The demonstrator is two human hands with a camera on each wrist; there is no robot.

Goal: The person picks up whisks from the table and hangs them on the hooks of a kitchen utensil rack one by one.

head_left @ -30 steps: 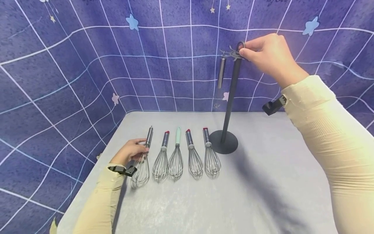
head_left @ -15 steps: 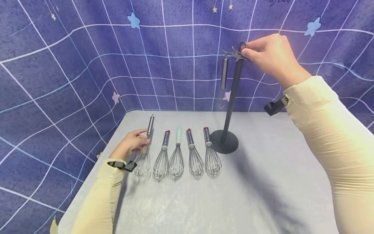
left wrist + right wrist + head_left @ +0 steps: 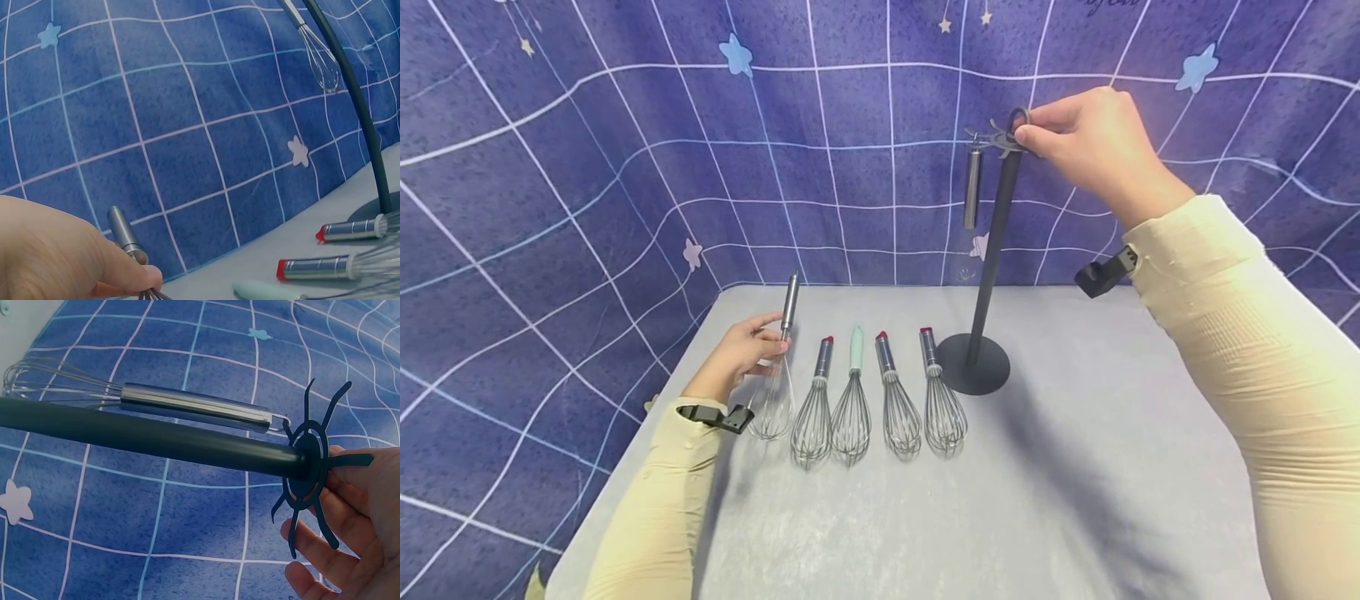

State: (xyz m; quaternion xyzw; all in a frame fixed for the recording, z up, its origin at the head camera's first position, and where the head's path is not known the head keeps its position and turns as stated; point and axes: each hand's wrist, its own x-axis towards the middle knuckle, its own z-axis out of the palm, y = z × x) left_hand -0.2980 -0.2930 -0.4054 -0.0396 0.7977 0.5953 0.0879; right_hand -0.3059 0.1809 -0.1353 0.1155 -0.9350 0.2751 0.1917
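My left hand (image 3: 742,354) pinches a steel whisk (image 3: 790,302) just below its handle, which points upward; its wire loops hang down over the table's left side. In the left wrist view, thumb and finger meet where the wires join the whisk handle (image 3: 124,232). My right hand (image 3: 1093,146) grips the ring at the top of a black hook stand (image 3: 997,233). Thin curved hooks (image 3: 337,400) fan out around the stand's top in the right wrist view. From one hook hangs another steel whisk (image 3: 194,406) by its end loop.
Several whisks lie in a row on the grey table (image 3: 925,525): a mint-handled whisk (image 3: 857,350) and several red-tipped ones, such as the whisk (image 3: 946,408) beside the stand's round base (image 3: 976,379). A blue gridded curtain (image 3: 850,100) rises behind the table.
My left hand has lifted the whisk up from the table and slightly away to the right. My right hand stays on the stand's ring, and the other whisks have not moved.
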